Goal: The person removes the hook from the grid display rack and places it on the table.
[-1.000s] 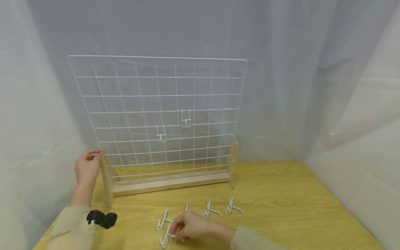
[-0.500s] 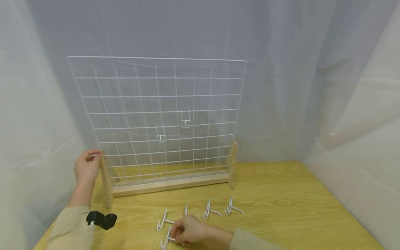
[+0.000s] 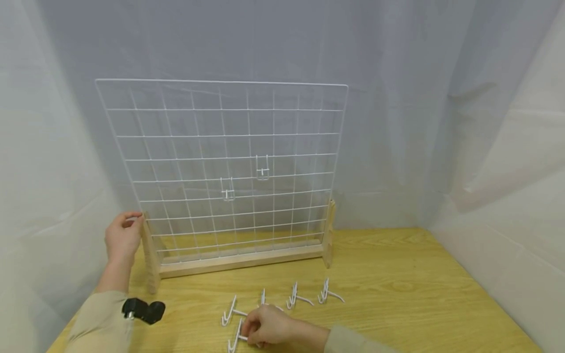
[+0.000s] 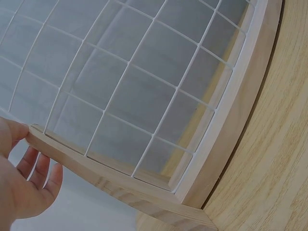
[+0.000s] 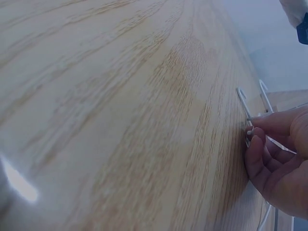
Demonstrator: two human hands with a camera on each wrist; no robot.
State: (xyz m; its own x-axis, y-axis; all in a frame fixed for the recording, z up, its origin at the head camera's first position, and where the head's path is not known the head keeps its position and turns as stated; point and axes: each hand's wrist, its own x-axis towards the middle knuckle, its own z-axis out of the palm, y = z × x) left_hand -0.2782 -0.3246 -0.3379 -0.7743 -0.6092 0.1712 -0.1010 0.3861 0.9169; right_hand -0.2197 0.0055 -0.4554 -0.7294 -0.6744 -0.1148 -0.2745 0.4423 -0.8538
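The right hand [image 3: 270,325] pinches a white bent-wire hook [image 3: 235,337] on the grainy wood tabletop [image 3: 388,294], fingers covering its stem's end. The left hand [image 3: 122,239], fingers relaxed, touches a pale wooden post [image 3: 151,255]; a second hook [image 3: 263,297] is partly hidden.

left forearm [image 3: 116,277] extended forward from a beige sleeve [image 3: 101,318], left hand [image 3: 123,238] raised at its end, its fingers [image 4: 54,180] bent in a grip; right forearm [image 3: 312,334] slanting in from the lower right, likewise beige-sleeved, right hand [image 3: 270,324] set lower, its fingers [image 5: 255,159] closed in a pinch.
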